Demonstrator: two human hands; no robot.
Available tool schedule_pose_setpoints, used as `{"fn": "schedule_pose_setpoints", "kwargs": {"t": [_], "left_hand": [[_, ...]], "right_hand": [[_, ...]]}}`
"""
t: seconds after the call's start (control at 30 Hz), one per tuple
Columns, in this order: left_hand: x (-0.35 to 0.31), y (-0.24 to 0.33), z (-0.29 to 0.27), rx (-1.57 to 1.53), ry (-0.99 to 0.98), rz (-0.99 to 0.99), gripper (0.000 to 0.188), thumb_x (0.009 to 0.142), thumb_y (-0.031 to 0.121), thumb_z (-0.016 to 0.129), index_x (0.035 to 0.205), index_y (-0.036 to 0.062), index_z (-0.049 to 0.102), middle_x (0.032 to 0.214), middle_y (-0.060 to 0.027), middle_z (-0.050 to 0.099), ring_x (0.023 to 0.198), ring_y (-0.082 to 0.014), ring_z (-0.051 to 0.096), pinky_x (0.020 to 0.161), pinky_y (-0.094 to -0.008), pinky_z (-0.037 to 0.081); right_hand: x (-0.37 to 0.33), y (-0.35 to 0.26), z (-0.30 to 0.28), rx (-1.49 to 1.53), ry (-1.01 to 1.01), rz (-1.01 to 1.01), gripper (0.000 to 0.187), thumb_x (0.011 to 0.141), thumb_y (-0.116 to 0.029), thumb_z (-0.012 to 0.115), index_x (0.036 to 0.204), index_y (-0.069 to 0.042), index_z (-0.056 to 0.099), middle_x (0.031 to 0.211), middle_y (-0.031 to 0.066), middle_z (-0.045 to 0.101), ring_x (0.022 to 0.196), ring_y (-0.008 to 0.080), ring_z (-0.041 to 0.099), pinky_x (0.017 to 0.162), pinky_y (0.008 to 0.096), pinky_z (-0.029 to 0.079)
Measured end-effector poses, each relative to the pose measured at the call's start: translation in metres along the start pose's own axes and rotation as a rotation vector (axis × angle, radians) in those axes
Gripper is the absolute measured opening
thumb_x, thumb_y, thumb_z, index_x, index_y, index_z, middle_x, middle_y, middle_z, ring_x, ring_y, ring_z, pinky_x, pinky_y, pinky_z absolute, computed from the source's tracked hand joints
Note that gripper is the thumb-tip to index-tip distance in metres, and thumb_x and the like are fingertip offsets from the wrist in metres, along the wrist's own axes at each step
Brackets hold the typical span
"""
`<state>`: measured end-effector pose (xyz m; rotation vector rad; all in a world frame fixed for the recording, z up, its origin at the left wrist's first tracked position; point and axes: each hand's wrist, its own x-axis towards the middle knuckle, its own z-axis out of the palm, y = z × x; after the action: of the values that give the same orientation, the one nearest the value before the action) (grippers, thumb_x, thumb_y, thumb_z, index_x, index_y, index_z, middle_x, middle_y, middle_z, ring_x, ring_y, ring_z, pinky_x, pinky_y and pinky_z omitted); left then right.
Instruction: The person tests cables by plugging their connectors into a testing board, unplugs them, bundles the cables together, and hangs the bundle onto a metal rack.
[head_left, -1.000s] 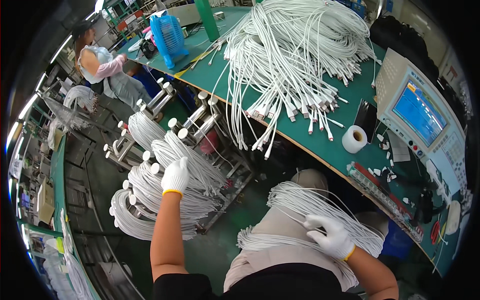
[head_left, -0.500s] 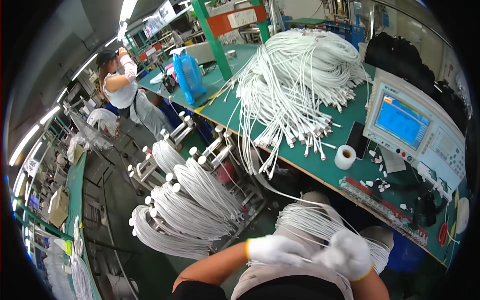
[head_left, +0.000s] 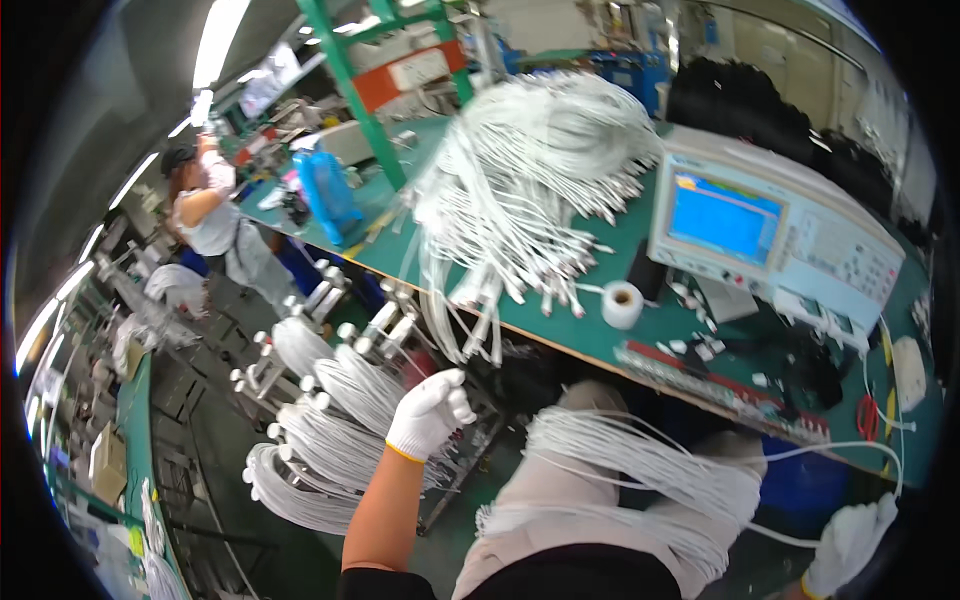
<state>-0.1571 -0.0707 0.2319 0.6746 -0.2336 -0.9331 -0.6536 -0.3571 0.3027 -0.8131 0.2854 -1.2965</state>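
White knit gloves cover both hands. My left hand is raised in front of the cable rack, its fingers curled closed; whatever they hold, if anything, is hidden. Out at the far lower right, my right hand grips a white cable, pulled into a loop beyond my knee. Both visible runs of this cable lead back to my lap. Across my thighs lies a loose bundle of white cables.
A metal rack with white coils stands left. The green bench holds a cable heap, a white roll, a tester with blue screen, red-handled scissors and a blue fan. Another person stands far left.
My hands, together over the lap bundle before, are now wide apart. The left went up and left; the right swung out right, drawing a cable. My view has shifted right.
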Motion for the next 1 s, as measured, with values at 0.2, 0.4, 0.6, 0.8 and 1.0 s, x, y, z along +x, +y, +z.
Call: {"fn": "schedule_pose_setpoints", "kwargs": {"t": [0.2,0.4,0.6,0.8,1.0], "left_hand": [[-0.001,-0.106,0.112,1.011,-0.74,-0.202,0.034,0.093,0.019,0.055,0.118,-0.0033,0.058,0.102,-0.0133,0.067,0.097,-0.0272,0.063,0.09,-0.0374,0.048],[-0.022,-0.116,0.164,0.5,-0.571,-0.305,0.026,0.095,0.014,0.049,0.103,-0.0044,0.065,0.101,-0.0153,0.066,0.098,-0.0272,0.062,0.09,-0.0365,0.048],[-0.029,-0.032,0.089,1.385,-0.044,0.564,0.019,0.088,0.014,0.054,0.077,0.001,0.062,0.082,-0.0097,0.066,0.077,-0.0204,0.064,0.07,-0.0315,0.051],[-0.054,0.09,0.042,0.429,-0.033,0.36,0.024,0.099,0.024,0.043,0.105,0.0019,0.051,0.09,-0.0055,0.056,0.084,-0.0205,0.056,0.082,-0.0408,0.047],[-0.067,0.141,0.055,0.47,0.14,0.502,0.027,0.101,0.02,0.041,0.116,-0.0014,0.046,0.096,-0.0064,0.054,0.089,-0.0205,0.055,0.089,-0.04,0.046]], "right_hand": [[-0.01,0.071,0.072,0.314,-0.266,0.21,0.032,0.101,-0.037,0.037,0.093,-0.011,0.054,0.06,-0.0003,0.046,0.052,0.0138,0.046,0.05,0.027,0.038],[-0.023,0.107,0.125,-0.702,-0.623,1.176,0.009,0.08,-0.007,0.067,0.078,0.0,0.071,0.068,0.0091,0.065,0.054,0.0155,0.058,0.051,0.0274,0.046],[-0.003,0.093,0.069,-0.758,-0.667,0.689,0.013,0.076,-0.003,0.059,0.069,0.005,0.067,0.06,0.0103,0.062,0.044,0.0111,0.051,0.042,0.0236,0.036],[0.012,0.081,0.031,-1.142,-0.461,0.786,0.014,0.071,-0.001,0.053,0.07,0.005,0.066,0.053,0.0071,0.058,0.04,0.0089,0.046,0.039,0.0222,0.033],[0.021,0.098,0.021,-1.346,-0.467,0.766,0.015,0.074,-0.001,0.052,0.072,0.005,0.066,0.055,0.0057,0.057,0.044,0.0086,0.048,0.043,0.021,0.036]]}}
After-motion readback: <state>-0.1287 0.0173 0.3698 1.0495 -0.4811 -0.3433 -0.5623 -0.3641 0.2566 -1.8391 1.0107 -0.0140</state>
